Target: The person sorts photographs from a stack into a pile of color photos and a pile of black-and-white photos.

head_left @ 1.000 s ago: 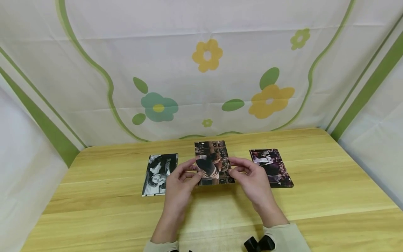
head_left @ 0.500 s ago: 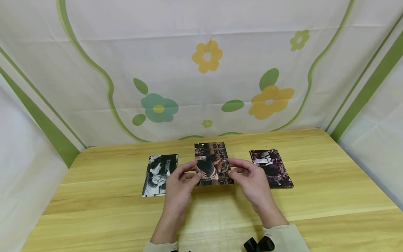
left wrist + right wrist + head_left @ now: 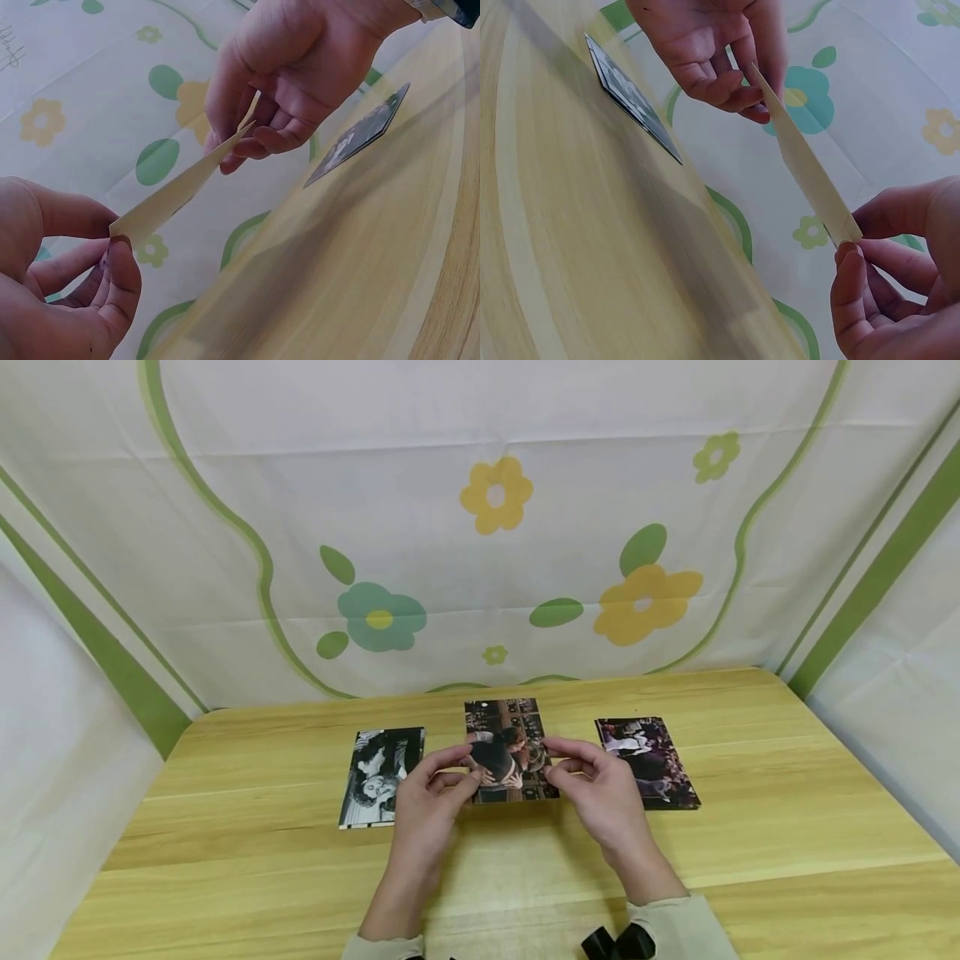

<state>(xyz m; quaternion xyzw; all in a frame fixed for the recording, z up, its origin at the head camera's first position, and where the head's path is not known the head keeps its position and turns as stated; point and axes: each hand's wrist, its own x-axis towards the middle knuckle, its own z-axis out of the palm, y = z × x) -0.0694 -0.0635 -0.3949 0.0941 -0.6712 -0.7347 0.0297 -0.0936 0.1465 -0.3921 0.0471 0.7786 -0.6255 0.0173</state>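
Between both hands, raised above the table, is a photo card (image 3: 502, 722) with a dark printed picture of people embracing. My left hand (image 3: 431, 797) pinches its left edge between thumb and fingers. On the opposite edge, my right hand (image 3: 603, 793) pinches it the same way. Both wrist views show the card nearly edge-on, its pale back (image 3: 176, 184) visible. Left of the hands lies a small pile of black-and-white photo cards (image 3: 375, 777), partly covered by the left hand. A pile of dark, purplish photo cards (image 3: 656, 760) lies to the right, partly behind the right hand.
The wood-grain table (image 3: 225, 843) reaches back to a white cloth backdrop (image 3: 450, 560) printed with flowers and green lines. More white cloth (image 3: 60, 735) stands along the sides. A black device (image 3: 618, 941) sits at the right cuff.
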